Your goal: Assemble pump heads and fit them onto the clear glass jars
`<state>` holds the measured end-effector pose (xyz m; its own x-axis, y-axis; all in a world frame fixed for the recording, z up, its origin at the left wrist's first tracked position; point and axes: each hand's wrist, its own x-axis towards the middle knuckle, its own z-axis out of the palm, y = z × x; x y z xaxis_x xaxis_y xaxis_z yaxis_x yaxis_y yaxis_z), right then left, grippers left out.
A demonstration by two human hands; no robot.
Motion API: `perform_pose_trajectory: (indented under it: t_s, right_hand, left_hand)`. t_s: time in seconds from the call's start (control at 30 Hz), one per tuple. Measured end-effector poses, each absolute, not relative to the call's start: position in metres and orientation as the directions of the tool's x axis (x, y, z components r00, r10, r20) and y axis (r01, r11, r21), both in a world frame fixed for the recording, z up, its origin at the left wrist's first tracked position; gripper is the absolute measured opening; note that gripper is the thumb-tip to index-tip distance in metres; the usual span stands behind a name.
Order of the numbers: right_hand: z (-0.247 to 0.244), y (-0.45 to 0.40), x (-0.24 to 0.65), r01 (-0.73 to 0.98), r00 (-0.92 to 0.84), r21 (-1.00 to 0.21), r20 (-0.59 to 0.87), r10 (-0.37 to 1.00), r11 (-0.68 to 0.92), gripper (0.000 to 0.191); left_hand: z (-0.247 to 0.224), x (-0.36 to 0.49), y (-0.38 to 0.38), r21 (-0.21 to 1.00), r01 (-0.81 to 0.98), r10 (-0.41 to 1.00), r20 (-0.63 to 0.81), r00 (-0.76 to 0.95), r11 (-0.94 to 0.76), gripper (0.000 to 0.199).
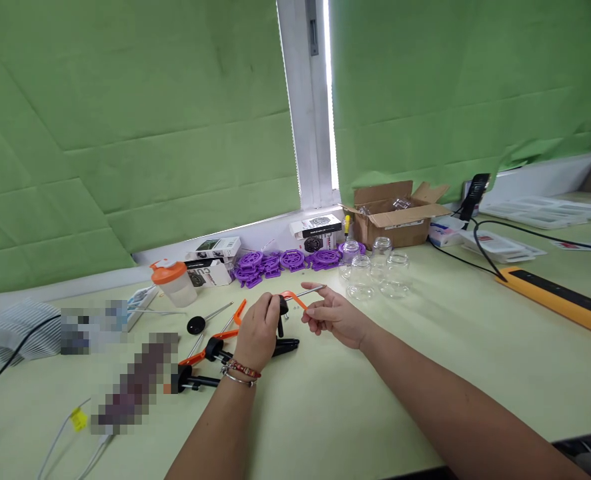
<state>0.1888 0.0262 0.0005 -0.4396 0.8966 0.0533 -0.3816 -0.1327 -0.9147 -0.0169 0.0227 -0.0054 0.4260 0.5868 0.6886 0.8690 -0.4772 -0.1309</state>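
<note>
My left hand [259, 328] is wrapped round a black part with an orange piece and a metal rod [311, 291] reaching to the right. The fingers of my right hand [333, 315] pinch the end of the orange curved piece [294, 299], with the index finger against the rod tip. Below my left hand, the black legs [286, 345] lie close to the table. To the left are similar black and orange pieces [214, 349] with rods, and a round black disc [196, 325] with its own rod.
Purple plastic parts [292, 260] and small printed boxes [316, 235] line the back. Glass jars [360, 279] stand before an open cardboard box [400, 227]. An orange-lidded bottle [175, 283] is at left; a yellow-and-black power strip [560, 300] lies at right.
</note>
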Motion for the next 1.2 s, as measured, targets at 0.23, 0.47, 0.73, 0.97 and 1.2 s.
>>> perform_pose_trajectory:
  t_s: [0.23, 0.47, 0.73, 0.97, 1.2]
  right_hand:
    - [0.000, 0.026, 0.188, -0.463, -0.543, -0.864, 0.098, 0.834, -0.200, 0.042]
    - [-0.008, 0.024, 0.173, -0.522, -0.406, -0.840, 0.091, 0.909, -0.149, 0.034]
    - [-0.007, 0.026, 0.175, -0.536, -0.394, -0.837, 0.134, 0.909, -0.108, 0.039]
    - [-0.014, 0.031, 0.175, -0.522, -0.399, -0.853, 0.213, 0.892, -0.030, 0.036]
    - [-0.014, 0.024, 0.170, -0.428, -0.411, -0.903, 0.231, 0.882, 0.037, 0.031]
  left_hand:
    - [-0.007, -0.019, 0.023, -0.091, 0.838, 0.545, 0.721, 0.428, -0.539, 0.035]
    - [-0.009, -0.011, 0.019, -0.010, 0.815, 0.610, 0.657, 0.442, -0.580, 0.033]
    - [-0.011, 0.001, 0.016, 0.779, 0.415, 0.875, 0.474, 0.100, -0.470, 0.029]
    - [0.004, 0.011, 0.005, 0.957, -0.288, 0.969, 0.106, 0.222, -0.038, 0.046]
    - [0.000, 0.006, 0.008, 0.946, -0.324, 0.985, 0.074, 0.154, -0.020, 0.052]
